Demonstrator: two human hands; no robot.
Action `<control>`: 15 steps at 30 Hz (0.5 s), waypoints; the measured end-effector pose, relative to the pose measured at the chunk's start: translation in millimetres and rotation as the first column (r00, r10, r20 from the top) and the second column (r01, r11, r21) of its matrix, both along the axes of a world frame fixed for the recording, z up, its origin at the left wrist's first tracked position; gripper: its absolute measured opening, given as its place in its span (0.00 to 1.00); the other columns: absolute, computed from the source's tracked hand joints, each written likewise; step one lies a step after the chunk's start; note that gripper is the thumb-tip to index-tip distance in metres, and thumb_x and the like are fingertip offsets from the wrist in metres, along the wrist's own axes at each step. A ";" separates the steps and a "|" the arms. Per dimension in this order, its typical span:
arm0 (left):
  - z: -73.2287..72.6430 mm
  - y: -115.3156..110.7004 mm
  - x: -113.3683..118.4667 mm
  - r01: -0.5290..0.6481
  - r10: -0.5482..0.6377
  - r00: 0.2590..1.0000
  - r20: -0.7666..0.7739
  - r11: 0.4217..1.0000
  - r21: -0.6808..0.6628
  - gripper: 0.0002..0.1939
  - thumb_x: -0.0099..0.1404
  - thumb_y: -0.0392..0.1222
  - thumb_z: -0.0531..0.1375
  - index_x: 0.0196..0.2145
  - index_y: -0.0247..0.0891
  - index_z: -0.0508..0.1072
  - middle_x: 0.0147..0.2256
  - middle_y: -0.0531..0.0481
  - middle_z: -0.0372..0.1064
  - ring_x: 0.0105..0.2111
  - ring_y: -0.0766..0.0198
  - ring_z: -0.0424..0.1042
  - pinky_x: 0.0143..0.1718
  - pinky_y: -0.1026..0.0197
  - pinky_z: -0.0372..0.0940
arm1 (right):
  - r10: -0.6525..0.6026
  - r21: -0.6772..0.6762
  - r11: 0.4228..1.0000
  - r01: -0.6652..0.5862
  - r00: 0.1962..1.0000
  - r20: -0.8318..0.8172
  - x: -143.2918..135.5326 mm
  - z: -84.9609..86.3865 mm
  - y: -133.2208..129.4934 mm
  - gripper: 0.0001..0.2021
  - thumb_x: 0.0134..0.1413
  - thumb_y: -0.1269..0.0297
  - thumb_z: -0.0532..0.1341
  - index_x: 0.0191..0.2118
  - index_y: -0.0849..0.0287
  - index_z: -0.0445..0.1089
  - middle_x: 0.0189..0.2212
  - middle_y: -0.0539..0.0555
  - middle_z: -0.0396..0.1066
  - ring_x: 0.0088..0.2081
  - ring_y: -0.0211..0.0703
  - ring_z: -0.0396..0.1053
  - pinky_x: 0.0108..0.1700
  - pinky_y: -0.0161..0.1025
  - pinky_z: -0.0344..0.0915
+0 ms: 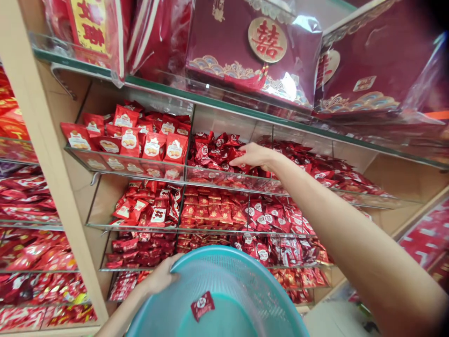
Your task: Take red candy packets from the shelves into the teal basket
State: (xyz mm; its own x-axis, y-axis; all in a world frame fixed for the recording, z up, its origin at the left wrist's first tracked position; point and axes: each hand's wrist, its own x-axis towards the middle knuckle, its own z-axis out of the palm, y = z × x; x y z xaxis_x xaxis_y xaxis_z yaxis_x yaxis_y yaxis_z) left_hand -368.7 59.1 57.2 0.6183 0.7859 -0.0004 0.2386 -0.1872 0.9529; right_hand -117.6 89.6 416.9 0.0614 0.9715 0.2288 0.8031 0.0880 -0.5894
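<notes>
My left hand (163, 276) grips the rim of a teal plastic basket (224, 255) at the bottom of the view. One dark red wrapped packet (202, 306) lies inside it. My right hand (254, 157) reaches into the upper tray of dark red packets (217, 150), with its fingertips among them. Its thumb and fingers are a little apart over a packet. Whether they pinch it cannot be made out.
Clear-fronted trays of red packets (154, 145) fill the shelves below and beside. Above my right hand runs a glass shelf edge (217, 100) bearing maroon gift boxes (231, 47). A wooden upright (52, 154) stands at the left.
</notes>
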 end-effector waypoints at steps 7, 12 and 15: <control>3.9 -1.4 1.9 -0.012 0.015 0.998 -0.057 0.999 0.050 0.29 0.47 0.31 0.54 0.50 0.36 0.62 0.46 0.52 0.66 0.45 0.61 0.65 0.49 0.62 0.58 | 0.073 0.298 0.950 -0.091 0.995 0.071 23.3 2.5 -64.2 0.14 0.43 0.58 0.64 0.35 0.62 0.69 0.29 0.53 0.68 0.33 0.42 0.66 0.36 0.40 0.63; 1.1 0.7 2.1 0.005 -0.002 0.998 -0.058 0.999 0.048 0.29 0.49 0.32 0.55 0.51 0.35 0.61 0.47 0.50 0.66 0.44 0.61 0.66 0.48 0.61 0.59 | 0.307 0.080 0.948 -0.309 0.951 0.035 20.6 -64.0 -117.8 0.17 0.40 0.57 0.65 0.40 0.53 0.69 0.37 0.51 0.68 0.38 0.43 0.65 0.42 0.40 0.62; 1.6 -0.7 3.3 -0.001 0.004 0.999 -0.053 0.999 0.052 0.28 0.49 0.33 0.55 0.50 0.35 0.62 0.46 0.50 0.66 0.44 0.61 0.66 0.48 0.61 0.59 | 0.614 -0.251 0.740 -0.624 0.779 -0.126 12.2 -154.3 -116.3 0.13 0.43 0.58 0.63 0.37 0.54 0.70 0.38 0.51 0.68 0.40 0.43 0.64 0.42 0.38 0.62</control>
